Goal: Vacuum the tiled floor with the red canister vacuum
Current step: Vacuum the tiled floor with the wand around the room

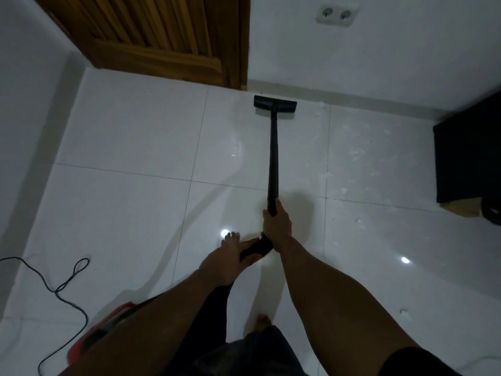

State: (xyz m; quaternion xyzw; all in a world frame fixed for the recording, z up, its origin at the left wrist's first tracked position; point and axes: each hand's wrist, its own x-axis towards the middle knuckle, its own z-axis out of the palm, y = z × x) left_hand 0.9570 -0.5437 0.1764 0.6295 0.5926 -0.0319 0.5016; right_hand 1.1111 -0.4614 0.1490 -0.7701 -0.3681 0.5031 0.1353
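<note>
A black vacuum wand (272,156) runs from my hands to a flat black floor head (275,103) lying on the white tiled floor (130,137) near the far wall. My right hand (277,223) grips the wand's lower end. Just behind it, my left hand (226,260) holds the curved black handle (256,248). The red canister vacuum (108,329) sits at the lower left, mostly hidden behind my left forearm. White crumbs (355,156) are scattered over the tiles to the right of the wand.
A wooden door (162,36) stands at the far left corner. A black power cord (62,289) loops over the floor at the left. A black box (469,158) stands at the right wall. A double wall socket (336,14) is above. My bare feet (230,237) are on the tiles.
</note>
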